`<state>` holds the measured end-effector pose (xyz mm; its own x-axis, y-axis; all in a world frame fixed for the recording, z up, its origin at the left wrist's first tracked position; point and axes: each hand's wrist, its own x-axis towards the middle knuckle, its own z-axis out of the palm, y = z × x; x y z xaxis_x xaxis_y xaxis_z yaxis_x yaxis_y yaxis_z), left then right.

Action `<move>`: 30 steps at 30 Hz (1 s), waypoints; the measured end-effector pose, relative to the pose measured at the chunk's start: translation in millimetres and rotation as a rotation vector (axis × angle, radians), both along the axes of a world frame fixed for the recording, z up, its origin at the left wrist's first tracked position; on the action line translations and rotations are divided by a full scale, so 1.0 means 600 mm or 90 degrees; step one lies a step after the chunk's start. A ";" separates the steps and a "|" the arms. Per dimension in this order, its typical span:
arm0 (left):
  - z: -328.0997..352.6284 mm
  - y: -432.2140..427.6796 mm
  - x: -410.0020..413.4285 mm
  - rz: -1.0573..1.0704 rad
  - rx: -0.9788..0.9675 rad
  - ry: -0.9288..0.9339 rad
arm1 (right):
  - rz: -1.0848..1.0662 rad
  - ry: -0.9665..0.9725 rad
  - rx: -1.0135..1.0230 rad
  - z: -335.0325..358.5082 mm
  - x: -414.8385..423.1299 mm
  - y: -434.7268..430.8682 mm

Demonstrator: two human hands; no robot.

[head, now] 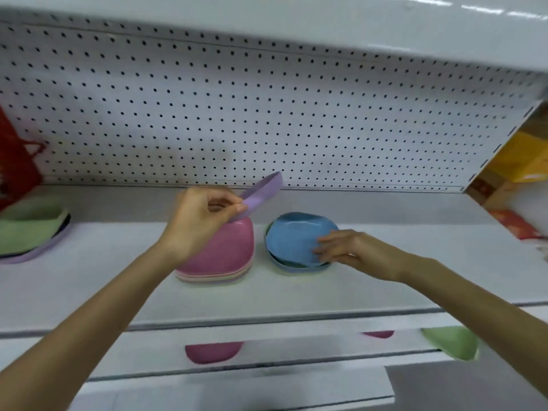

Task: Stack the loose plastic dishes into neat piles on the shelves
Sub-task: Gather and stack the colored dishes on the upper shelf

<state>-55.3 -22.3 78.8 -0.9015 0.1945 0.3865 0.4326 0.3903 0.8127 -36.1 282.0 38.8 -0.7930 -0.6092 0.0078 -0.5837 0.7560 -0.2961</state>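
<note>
Fingers point(234, 207) of the left hand point(195, 221) pinch one purple dish point(262, 192). Those of the right hand point(353, 250), loose, touch the blue pile point(293, 235), one of three.

One wide-angle camera on the person's head faces the white shelf point(89, 277) squarely from near, seemingly tilted slightly down, though smeared edges make that hard to judge. The pegboard point(267, 114) behind the shelf fills the upper frame; lower shelves point(296, 348) show beneath it.
</note>
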 end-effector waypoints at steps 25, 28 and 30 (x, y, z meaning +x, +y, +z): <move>-0.065 0.175 -0.006 -0.043 -0.549 -0.088 | -0.026 -0.115 -0.148 -0.013 -0.105 0.045; -0.072 0.179 -0.031 -0.014 -0.646 -0.108 | -0.059 -0.127 -0.116 -0.023 -0.126 0.026; -0.078 0.180 -0.040 -0.006 -0.716 -0.122 | -0.063 -0.146 -0.101 -0.029 -0.131 0.020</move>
<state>-79.1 85.7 32.0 -0.9238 0.3501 -0.1548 0.3453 0.9367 0.0580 -114.5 293.7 21.3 -0.8404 -0.5345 -0.0898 -0.4138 0.7399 -0.5304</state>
